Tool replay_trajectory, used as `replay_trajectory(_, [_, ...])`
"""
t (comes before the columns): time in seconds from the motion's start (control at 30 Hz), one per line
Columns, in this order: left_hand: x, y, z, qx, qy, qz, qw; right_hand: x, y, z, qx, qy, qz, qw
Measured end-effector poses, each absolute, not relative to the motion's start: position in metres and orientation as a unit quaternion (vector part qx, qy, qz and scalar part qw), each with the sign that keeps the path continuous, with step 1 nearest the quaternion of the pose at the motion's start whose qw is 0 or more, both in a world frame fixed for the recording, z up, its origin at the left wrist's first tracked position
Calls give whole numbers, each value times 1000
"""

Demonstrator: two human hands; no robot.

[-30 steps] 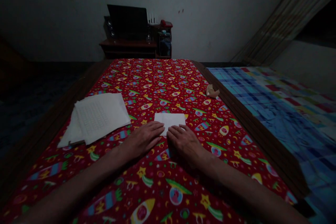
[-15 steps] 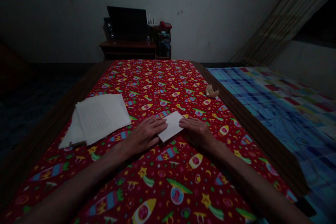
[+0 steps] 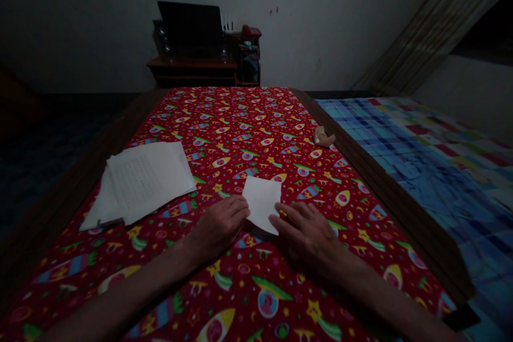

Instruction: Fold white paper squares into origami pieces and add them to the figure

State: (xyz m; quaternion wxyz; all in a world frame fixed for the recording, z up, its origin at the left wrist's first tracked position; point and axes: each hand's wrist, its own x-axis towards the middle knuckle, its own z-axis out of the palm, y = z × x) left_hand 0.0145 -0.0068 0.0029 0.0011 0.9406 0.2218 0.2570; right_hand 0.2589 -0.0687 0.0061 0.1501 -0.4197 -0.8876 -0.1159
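Observation:
A small white piece of paper (image 3: 262,200), seemingly folded, lies between my hands on a red cloth (image 3: 256,149) printed with rockets and stars. The fingers of my left hand (image 3: 224,222) are curled together at its left edge and pinch it there. My right hand (image 3: 306,227) is at the lower right edge, fingers spread and slightly bent, the tips on or just beside the paper. A stack of white sheets (image 3: 150,181), the top one with faint print, rests to the left of my left hand.
A crumpled brown scrap (image 3: 324,137) lies near the table's right edge. Beyond the far end stands a desk (image 3: 192,64) with a dark monitor (image 3: 190,29), speakers and a red telephone (image 3: 251,31). A blue checked bedcover (image 3: 385,155) spreads on the right.
The small paper has turned and now has a corner nearer me. My left hand has closed at its left edge; my right hand has moved nearer me and its fingers have spread.

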Motion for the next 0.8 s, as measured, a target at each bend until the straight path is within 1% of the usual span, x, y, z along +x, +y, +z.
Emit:
replay_trajectory(0.13, [16, -15, 2, 937, 238, 245, 68, 262, -67, -3, -404, -889, -70, 204])
replay_trajectory(0.27, [17, -11, -2, 910, 283, 266, 146, 265, -53, -8, -445, -844, 78, 288])
replay_trajectory(0.37, [21, -4, -3, 872, 349, 289, 185, 260, -51, -5, -497, -793, 164, 312])
replay_trajectory(0.43, [25, 2, -2, 848, 398, 281, 210, 257, -51, -2, -532, -767, 183, 307])
replay_trajectory(0.53, [33, 10, 2, 830, 455, 234, 225, 253, -47, 1, -583, -743, 189, 271])
replay_trajectory(0.67, [41, 21, 7, 828, 494, 194, 183, 250, -36, 3, -640, -712, 165, 238])
replay_trajectory(0.8, [44, 30, 6, 837, 506, 171, 118, 248, -25, 4, -655, -718, 124, 201])
